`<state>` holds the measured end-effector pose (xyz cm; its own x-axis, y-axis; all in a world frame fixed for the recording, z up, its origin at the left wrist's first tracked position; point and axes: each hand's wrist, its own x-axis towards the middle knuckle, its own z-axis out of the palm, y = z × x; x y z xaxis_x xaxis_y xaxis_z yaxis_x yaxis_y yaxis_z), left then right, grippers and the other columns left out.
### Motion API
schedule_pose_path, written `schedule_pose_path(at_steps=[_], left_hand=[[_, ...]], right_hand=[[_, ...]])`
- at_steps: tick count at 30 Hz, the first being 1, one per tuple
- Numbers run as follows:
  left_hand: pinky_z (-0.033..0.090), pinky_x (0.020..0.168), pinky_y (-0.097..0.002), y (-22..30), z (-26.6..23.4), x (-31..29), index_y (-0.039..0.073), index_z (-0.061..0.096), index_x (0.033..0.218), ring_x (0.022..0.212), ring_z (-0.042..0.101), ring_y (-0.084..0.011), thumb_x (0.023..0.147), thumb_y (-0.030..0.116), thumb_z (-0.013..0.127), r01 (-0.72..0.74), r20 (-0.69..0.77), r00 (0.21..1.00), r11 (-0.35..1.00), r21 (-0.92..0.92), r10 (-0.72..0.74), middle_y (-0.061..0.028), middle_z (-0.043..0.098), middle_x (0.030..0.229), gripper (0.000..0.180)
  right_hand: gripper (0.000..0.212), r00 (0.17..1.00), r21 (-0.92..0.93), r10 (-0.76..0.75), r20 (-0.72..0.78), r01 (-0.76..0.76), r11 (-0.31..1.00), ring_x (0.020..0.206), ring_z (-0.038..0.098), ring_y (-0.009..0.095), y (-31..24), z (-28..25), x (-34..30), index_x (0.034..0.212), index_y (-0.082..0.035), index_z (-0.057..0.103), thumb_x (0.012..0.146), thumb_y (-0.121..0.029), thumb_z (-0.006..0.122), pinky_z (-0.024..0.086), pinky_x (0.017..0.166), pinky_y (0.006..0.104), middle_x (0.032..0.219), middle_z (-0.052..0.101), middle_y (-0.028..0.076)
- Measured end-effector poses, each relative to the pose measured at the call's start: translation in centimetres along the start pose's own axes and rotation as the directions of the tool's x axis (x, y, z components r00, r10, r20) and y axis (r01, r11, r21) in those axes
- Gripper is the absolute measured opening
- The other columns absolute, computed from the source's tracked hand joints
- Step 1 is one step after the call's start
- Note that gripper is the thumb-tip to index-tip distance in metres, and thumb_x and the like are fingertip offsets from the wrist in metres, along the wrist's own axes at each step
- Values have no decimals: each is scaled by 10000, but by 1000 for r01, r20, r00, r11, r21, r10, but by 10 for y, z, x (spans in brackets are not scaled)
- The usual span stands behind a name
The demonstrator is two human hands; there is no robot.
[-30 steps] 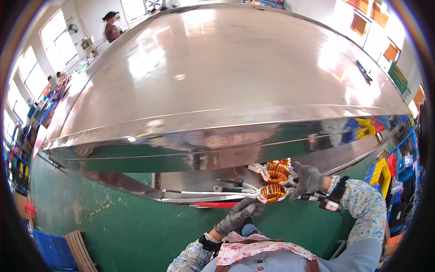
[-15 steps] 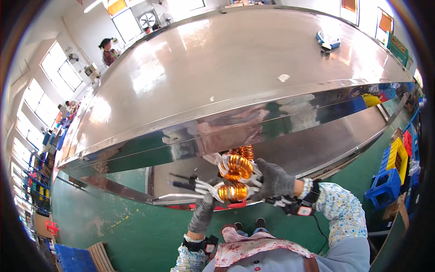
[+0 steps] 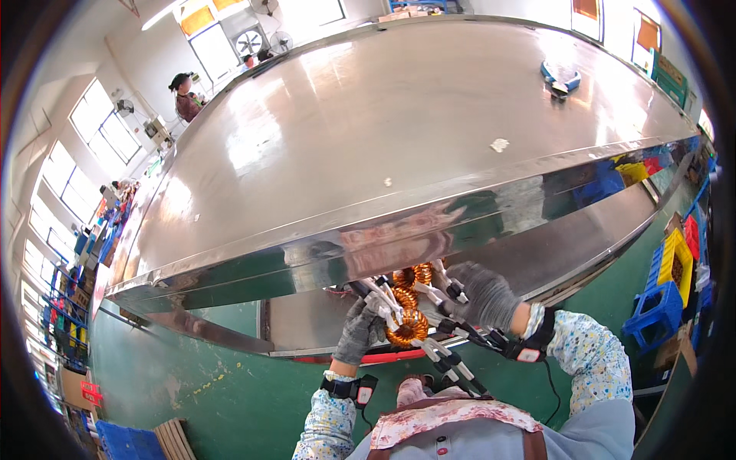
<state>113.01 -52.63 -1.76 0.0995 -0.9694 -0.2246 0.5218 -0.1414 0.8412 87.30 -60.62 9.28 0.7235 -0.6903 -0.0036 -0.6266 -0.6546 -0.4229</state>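
Several copper-wound ring coils [image 3: 407, 328] with white-sleeved leads hang between my hands, just below the table's front edge. My left hand [image 3: 359, 331], in a grey knitted glove, is closed around white leads on the left of the coils. On the right, my gloved right hand [image 3: 487, 297] curls its fingers down over black-tipped leads; its fingertips are partly hidden. More leads with black ends [image 3: 458, 371] dangle from the nearest coil toward my apron. The farthest coil [image 3: 414, 274] lies partly under the table edge.
A wide metal table [image 3: 345, 169] spans the view, with a lower metal shelf [image 3: 552, 245] beneath. On the tabletop lie a blue tool-like object [image 3: 560, 80] and a pale scrap [image 3: 499, 145]. Blue [image 3: 653, 314] and yellow bins [image 3: 676, 261] stand at right. A person [image 3: 186, 98] is at far left.
The coils have turned: leads that stuck out to the left now hang down toward me. My left hand has risen slightly and my right has shifted a little right.
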Motion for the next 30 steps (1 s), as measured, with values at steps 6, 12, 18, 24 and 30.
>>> schedule_pose_path(at_steps=[6,12,18,24,30], left_hand=[[501,763,-332,-2,11,8,40,519,1087,890,572,-165,856,228,572,15,88,996,983,-182,1,-69,571,1018,302],[510,735,-326,2,-39,-18,33,519,1036,808,594,-188,875,281,534,-2,97,995,971,-239,26,-101,599,934,296],[484,624,-263,-9,-48,-7,85,527,1005,746,561,-140,858,330,554,-35,-144,989,995,-95,21,-32,573,881,286],[469,646,-290,-42,-76,7,104,507,968,766,543,-146,885,387,489,-225,-76,958,886,405,277,-31,545,854,296],[462,652,-325,-75,-131,22,72,548,862,698,544,-183,882,335,468,-477,372,817,152,866,441,-77,578,846,275]], right_hand=[[579,944,514,253,212,-328,793,925,564,300,72,38,27,1037,-1,518,665,-406,700,438,788,369,971,578,190],[386,871,674,158,465,-464,575,739,589,181,23,46,27,900,15,582,644,-231,732,454,686,313,793,618,105],[297,845,848,-86,528,-531,-10,760,577,128,7,45,9,1011,-10,542,745,-107,632,475,698,262,872,598,44],[287,782,762,13,623,-603,-233,732,585,119,17,51,-1,969,-48,537,754,-174,678,498,676,239,831,591,30],[423,752,756,72,655,-651,-71,726,546,85,-14,12,-4,1096,-41,498,728,-124,689,478,659,218,837,560,-6]])
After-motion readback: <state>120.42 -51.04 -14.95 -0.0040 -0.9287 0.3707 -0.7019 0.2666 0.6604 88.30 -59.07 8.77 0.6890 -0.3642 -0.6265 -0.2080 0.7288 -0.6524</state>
